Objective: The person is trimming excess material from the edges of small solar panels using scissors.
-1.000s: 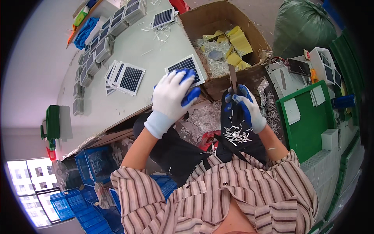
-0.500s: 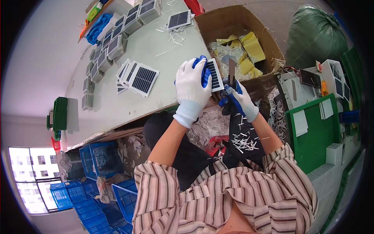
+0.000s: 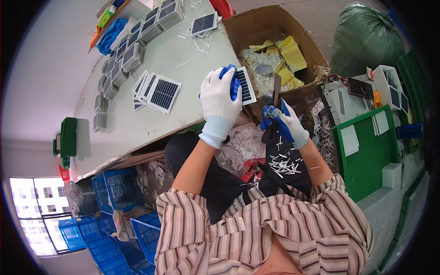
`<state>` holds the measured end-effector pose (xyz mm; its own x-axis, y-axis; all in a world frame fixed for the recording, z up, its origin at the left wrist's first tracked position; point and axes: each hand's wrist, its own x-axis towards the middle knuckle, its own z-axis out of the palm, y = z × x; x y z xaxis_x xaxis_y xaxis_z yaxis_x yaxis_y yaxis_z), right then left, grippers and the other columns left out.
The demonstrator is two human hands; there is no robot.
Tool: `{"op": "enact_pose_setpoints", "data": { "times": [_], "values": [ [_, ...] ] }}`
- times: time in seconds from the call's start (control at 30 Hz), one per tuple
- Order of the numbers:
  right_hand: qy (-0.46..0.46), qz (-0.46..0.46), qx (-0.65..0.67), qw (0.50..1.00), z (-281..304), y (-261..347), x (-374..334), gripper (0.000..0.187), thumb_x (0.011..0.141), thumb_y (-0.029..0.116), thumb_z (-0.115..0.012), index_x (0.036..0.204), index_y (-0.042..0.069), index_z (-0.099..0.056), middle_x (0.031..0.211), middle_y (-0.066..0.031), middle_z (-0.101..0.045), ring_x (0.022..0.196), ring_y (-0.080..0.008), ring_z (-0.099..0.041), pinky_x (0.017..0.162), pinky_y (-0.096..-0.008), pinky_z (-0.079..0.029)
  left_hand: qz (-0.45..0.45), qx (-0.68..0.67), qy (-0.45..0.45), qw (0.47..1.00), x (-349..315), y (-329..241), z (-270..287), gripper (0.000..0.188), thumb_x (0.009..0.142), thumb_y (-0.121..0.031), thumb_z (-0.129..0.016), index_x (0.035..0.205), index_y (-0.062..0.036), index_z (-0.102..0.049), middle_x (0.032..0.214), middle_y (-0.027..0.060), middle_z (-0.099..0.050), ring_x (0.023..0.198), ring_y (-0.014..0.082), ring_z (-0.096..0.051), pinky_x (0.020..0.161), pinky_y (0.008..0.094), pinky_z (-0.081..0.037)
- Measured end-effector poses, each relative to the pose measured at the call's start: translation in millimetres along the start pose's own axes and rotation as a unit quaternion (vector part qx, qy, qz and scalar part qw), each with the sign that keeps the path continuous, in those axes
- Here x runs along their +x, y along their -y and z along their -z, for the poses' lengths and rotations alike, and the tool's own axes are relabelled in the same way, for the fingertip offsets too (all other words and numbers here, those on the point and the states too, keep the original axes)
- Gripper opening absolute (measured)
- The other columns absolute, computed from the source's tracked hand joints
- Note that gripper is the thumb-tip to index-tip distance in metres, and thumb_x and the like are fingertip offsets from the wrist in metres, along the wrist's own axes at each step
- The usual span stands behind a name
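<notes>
My left hand [image 3: 220, 97], in a white glove with blue-coated fingers, grips a small solar panel [image 3: 245, 86] at the table's right edge. The panel has dark cells and a white border; its left part is hidden under my fingers. My right hand [image 3: 285, 123], gloved the same way, is closed round a flat, dark knife blade [image 3: 277, 88] that points up. A small gap separates blade and panel. Left of my left hand, several like panels [image 3: 160, 93] lie fanned in a loose pile. White strips [image 3: 284, 165] are scattered on my dark-clothed lap.
A cardboard box [image 3: 256, 23] with white strips and yellow pieces stands beyond the table [image 3: 137, 110]. Stacked panels [image 3: 133, 56] line the table's far left. At right are a green tray [image 3: 366, 158] and a green sack [image 3: 366, 41]; blue crates [image 3: 120, 187] stand lower left.
My right hand and the blade have moved slightly right and away from the panel's edge. My left hand still grips the panel. The whole view has shifted a little.
</notes>
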<state>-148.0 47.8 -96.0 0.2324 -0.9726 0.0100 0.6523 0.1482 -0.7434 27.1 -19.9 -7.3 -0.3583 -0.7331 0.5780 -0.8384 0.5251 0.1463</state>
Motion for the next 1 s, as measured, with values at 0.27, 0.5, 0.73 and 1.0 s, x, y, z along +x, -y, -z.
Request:
{"op": "enact_pose_setpoints", "data": {
  "times": [0.27, 0.5, 0.73, 1.0],
  "values": [
    [-0.06, -0.01, -0.015, 0.998, 8.7, -9.4, 14.4, 0.031, 0.087, 0.016, -0.062, 0.112, 0.0, -0.051, 0.079, -0.0038, -0.055, 0.063, -0.0112, -0.053, 0.059, -0.0282, -0.05, 0.018, 0.005, 0.019, 1.0, 2.0, -15.8, 4.2, 0.042, 0.072, -0.018, -0.069, 0.11, -0.004, -0.059, 0.112, 0.0168, -0.055, 0.107, 0.0353, -0.05, 0.093, 0.044, -0.041],
    [-0.11, 0.015, -0.111, 0.988, 9.5, -34.6, 39.0, 0.015, 0.082, 0.011, -0.068, 0.084, 0.0, -0.058, 0.066, -0.0023, -0.057, 0.055, -0.0099, -0.056, 0.04, -0.0272, -0.046, 0.015, -0.022, 0.017, 1.0, 3.7, -19.4, -5.0, 0.039, 0.072, -0.012, -0.066, 0.109, -0.0039, -0.059, 0.112, 0.017, -0.055, 0.109, 0.0364, -0.049, 0.094, 0.0444, -0.04],
    [-0.028, 0.15, -0.224, 0.962, 12.2, -22.5, 61.8, 0.009, 0.08, 0.009, -0.063, 0.085, 0.001, -0.064, 0.076, -0.0023, -0.066, 0.069, -0.0067, -0.06, 0.064, -0.0234, -0.048, 0.025, -0.068, 0.007, 0.997, 4.6, -22.8, -2.1, 0.038, 0.069, -0.007, -0.063, 0.107, -0.0045, -0.06, 0.11, 0.0151, -0.056, 0.108, 0.0351, -0.05, 0.094, 0.0443, -0.04],
    [0.034, -0.002, -0.298, 0.954, -17.5, -42.2, -8.9, 0.02, 0.074, 0.006, -0.07, 0.091, 0.001, -0.061, 0.075, -0.0049, -0.064, 0.068, -0.0073, -0.059, 0.063, -0.021, -0.047, 0.032, -0.044, -0.015, 0.998, 5.4, -26.6, -1.2, 0.037, 0.071, -0.006, -0.063, 0.107, -0.0066, -0.061, 0.11, 0.0146, -0.057, 0.106, 0.0343, -0.052, 0.091, 0.0429, -0.042]
  ]
}}
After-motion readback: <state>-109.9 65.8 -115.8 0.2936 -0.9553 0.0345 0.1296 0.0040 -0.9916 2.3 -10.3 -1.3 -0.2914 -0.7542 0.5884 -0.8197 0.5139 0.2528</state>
